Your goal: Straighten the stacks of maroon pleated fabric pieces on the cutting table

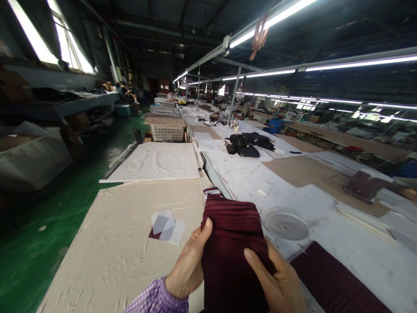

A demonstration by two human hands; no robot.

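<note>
Both my hands hold a folded, pleated maroon cloth (233,234) over the near end of a long work table (114,243). My left hand (189,267) grips its left edge, thumb on top, with a checked purple sleeve at the wrist. My right hand (278,284) grips the right side, thumb lying across the fabric. More maroon fabric (332,282) lies flat on the table at the lower right. A small white and grey paper tag (167,226) on a maroon scrap lies just left of the cloth.
A round white fan grille (286,224) lies right of the cloth. Farther along are a white sheet (156,161), a white plastic basket (167,132), a black garment pile (247,144) and brown cardboard (299,169). Green floor (39,234) runs left. People sit far back.
</note>
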